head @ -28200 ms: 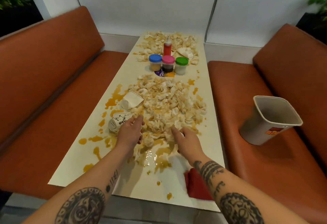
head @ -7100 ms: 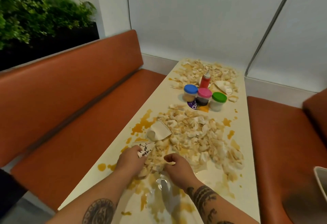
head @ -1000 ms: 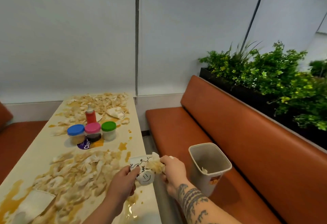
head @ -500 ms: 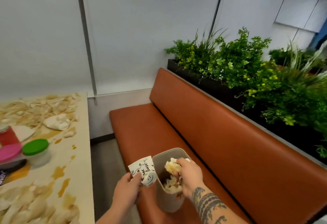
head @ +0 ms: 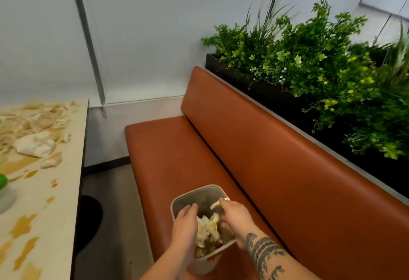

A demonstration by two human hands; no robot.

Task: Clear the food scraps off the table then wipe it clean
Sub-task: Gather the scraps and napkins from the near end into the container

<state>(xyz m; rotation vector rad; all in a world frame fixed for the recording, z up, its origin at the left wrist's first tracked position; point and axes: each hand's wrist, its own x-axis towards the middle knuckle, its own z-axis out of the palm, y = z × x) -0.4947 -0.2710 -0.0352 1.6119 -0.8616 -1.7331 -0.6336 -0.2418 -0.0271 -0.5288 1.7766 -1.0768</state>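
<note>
Scraps of pale, crumpled, sauce-soaked food [head: 208, 233] fill the small grey plastic waste bin [head: 177, 202], which stands on the seat of the rust-brown padded bench [head: 254, 158]. Both hands are over the bin's mouth. The left hand [head: 184, 222] reaches in at the near-left side with fingers bent loosely downward, gripping nothing that shows. The right hand [head: 234, 214] curls at the far-right rim, fingertips touching a small white piece [head: 218, 204] (whether it is pinched or only brushed, I cannot tell). A tattooed forearm [head: 265, 255] trails back from it.

Left of the bench, across a strip of grey floor [head: 110, 213], the cream rectangular table [head: 44, 202] carries more pale scraps [head: 33, 124], a flattened white paper cup [head: 35, 144] and orange-brown sauce spills [head: 22, 226]. A green lid [head: 2, 182] shows at the left edge. Behind the bench's backrest stands a black planter of green foliage [head: 321, 63].
</note>
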